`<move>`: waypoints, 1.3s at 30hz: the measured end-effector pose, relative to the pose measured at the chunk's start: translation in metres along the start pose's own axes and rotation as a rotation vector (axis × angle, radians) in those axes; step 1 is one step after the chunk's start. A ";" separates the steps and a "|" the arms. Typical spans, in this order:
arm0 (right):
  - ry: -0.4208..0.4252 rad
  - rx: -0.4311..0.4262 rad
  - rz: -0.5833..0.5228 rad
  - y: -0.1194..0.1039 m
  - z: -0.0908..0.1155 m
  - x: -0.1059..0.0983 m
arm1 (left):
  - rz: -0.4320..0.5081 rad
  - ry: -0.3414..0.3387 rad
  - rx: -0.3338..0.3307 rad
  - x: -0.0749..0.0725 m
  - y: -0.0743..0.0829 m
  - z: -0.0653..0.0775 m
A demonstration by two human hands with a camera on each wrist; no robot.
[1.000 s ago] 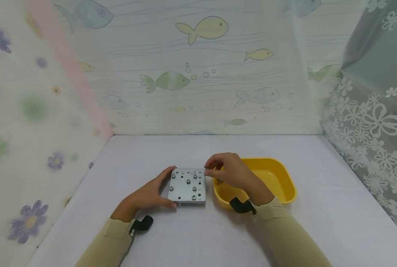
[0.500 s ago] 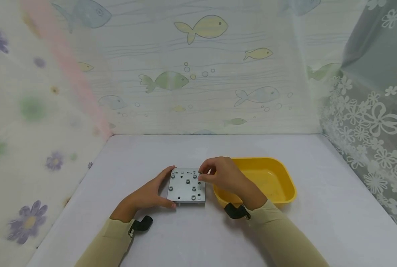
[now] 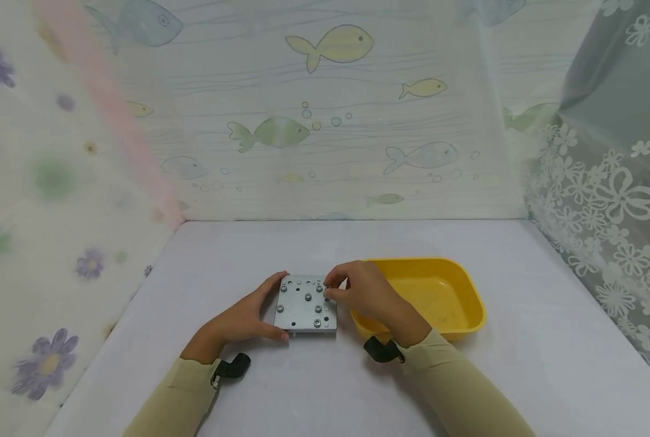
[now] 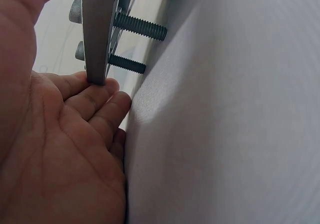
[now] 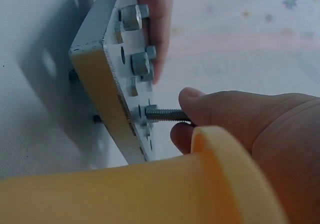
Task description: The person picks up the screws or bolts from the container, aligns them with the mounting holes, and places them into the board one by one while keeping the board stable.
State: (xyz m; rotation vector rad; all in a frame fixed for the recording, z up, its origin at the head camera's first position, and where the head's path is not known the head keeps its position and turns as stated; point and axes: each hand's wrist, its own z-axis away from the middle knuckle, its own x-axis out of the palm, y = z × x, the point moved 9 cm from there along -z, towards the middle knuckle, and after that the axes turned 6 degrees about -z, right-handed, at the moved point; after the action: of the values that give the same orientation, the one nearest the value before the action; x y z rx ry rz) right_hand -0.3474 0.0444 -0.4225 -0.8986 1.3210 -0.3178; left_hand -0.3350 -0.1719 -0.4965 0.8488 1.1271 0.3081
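A silver metal plate (image 3: 297,315) with holes and several socket-head bolts (image 3: 308,297) stands raised off the white table. My left hand (image 3: 237,325) grips its left side, thumb at the near corner and fingers at the far corner. In the left wrist view, threaded bolt shanks (image 4: 141,26) stick out beneath the plate (image 4: 97,31), and fingertips touch its edge. Between thumb and fingers, my right hand (image 3: 374,294) pinches a bolt (image 5: 167,115). In the right wrist view its threaded tip is at a hole near the plate's right side; the bolt's head is hidden by the fingers.
A yellow plastic tub (image 3: 469,303) stands just right of the plate, under the right forearm. Its rim (image 5: 225,154) rises close to the right hand. Patterned curtains (image 3: 330,170) hang behind and on both sides of the white table (image 3: 281,394).
My right hand has moved left from the tub's edge onto the right side of the plate, carrying the bolt. The left hand keeps its grip on the plate.
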 end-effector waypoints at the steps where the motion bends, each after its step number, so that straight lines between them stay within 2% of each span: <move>1: 0.000 0.001 0.003 0.000 0.000 0.000 | 0.001 0.000 -0.002 0.000 0.000 0.000; 39: 0.033 0.009 0.032 0.001 0.000 0.000 | -0.006 0.005 0.007 0.000 0.000 0.000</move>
State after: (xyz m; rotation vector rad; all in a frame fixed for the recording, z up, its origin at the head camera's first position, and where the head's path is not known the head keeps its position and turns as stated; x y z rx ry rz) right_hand -0.3478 0.0451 -0.4230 -0.8670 1.3620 -0.3150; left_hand -0.3348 -0.1717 -0.4965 0.8509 1.1357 0.3012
